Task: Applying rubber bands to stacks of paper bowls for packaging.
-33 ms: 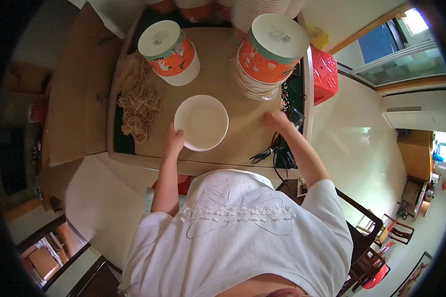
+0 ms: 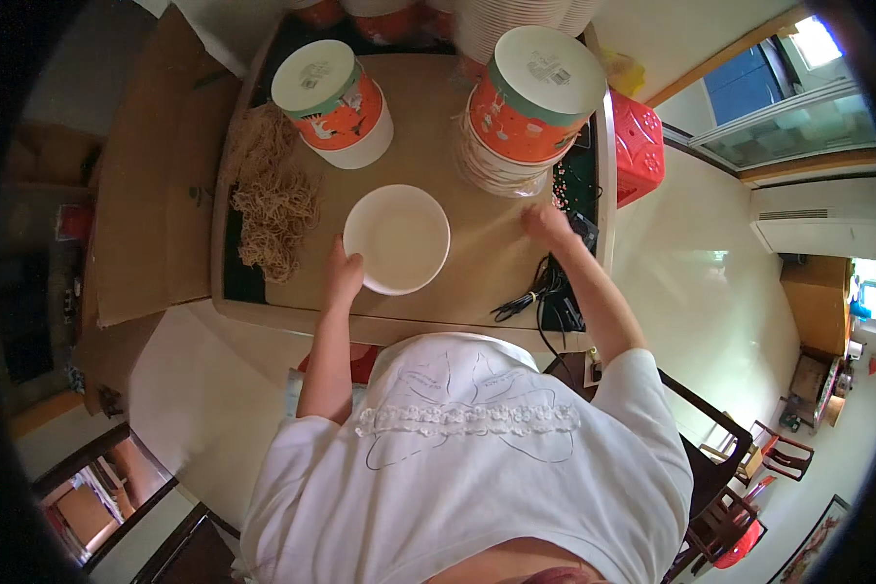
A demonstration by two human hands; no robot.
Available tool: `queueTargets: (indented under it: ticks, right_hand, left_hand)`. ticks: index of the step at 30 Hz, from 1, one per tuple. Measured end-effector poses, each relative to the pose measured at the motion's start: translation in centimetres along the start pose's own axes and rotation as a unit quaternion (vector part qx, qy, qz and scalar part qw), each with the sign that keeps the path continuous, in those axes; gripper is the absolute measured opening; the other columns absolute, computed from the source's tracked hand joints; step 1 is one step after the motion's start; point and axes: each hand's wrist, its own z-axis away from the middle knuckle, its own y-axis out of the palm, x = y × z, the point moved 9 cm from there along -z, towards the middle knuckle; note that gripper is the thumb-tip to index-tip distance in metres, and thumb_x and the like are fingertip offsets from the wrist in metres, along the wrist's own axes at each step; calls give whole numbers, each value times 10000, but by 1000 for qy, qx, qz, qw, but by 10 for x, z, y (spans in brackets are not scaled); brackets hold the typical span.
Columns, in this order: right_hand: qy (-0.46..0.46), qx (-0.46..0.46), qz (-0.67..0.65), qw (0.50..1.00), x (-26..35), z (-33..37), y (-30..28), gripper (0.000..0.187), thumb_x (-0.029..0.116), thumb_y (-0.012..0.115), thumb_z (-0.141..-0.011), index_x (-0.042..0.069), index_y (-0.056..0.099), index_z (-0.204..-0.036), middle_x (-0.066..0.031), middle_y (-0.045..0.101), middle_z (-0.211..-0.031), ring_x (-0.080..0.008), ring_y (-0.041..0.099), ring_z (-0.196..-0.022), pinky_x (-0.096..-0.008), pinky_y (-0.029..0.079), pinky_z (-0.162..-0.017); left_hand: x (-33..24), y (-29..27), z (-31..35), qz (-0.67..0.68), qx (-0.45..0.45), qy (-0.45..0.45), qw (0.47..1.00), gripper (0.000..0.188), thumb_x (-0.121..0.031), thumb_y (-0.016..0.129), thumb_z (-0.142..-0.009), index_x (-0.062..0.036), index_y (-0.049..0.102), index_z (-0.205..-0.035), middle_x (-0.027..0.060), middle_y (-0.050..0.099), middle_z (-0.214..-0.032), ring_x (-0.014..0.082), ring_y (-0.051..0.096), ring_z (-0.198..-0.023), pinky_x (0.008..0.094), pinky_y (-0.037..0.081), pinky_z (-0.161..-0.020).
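The right hand (image 2: 549, 226) is a little farther off, closer to the right tub (image 2: 524, 131); the bowl (image 2: 397, 239) and left hand (image 2: 344, 276) sit slightly farther right.

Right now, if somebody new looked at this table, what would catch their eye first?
Probably the orange-and-green patterned tub at the back left of the table and the similar tub at its back right. Next would come the open white round container near the middle, held at its rim by the left hand, and the tangled tan strands along the left side.
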Motion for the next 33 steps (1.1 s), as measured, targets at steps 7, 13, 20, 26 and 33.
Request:
queueTargets:
  ticks: [7,13,20,26,33]
  right_hand:
    - [-216,184,-664,692,127,31,23,92,114,533,-801,41,578,-833,-84,582,-705,-173,544,-630,-320,462,-596]
    - [-6,405,-637,656,130,20,34,129,114,520,-826,35,618,-802,-19,617,-688,-129,581,-621,-260,477,-522]
    - [87,-73,-244,963,-65,-21,-2,152,157,469,-797,65,589,-780,-133,608,-713,-321,591,-639,-435,485,-539]
    - [107,-13,-596,796,14,5,-87,115,94,523,-838,29,616,-821,-60,565,-591,-154,563,-522,-292,420,-474]
    - [151,-114,-527,828,20,42,-127,243,24,611,-790,63,588,-1029,0,486,-625,-74,452,-560,-230,390,-530]
  left_hand:
    - [-5,20,-26,-9,-2,49,999,366,-60,457,-752,26,485,-1107,246,576,-1060,399,560,-992,454,441,-855]
    - [4,4,-10,-38,-9,31,999,386,-31,471,-742,6,518,-1123,231,600,-1035,366,578,-996,439,446,-859]
    - [17,31,-7,147,108,-4,983,381,-352,539,-891,-4,591,-1039,150,656,-881,238,638,-801,366,492,-696]
    - [128,-25,-44,48,-130,29,990,283,-268,531,-905,-30,619,-1029,104,640,-784,171,611,-644,312,482,-582]
    - [82,-74,-68,-57,-210,17,976,173,-154,557,-832,-67,658,-942,148,644,-881,309,625,-829,404,502,-696]
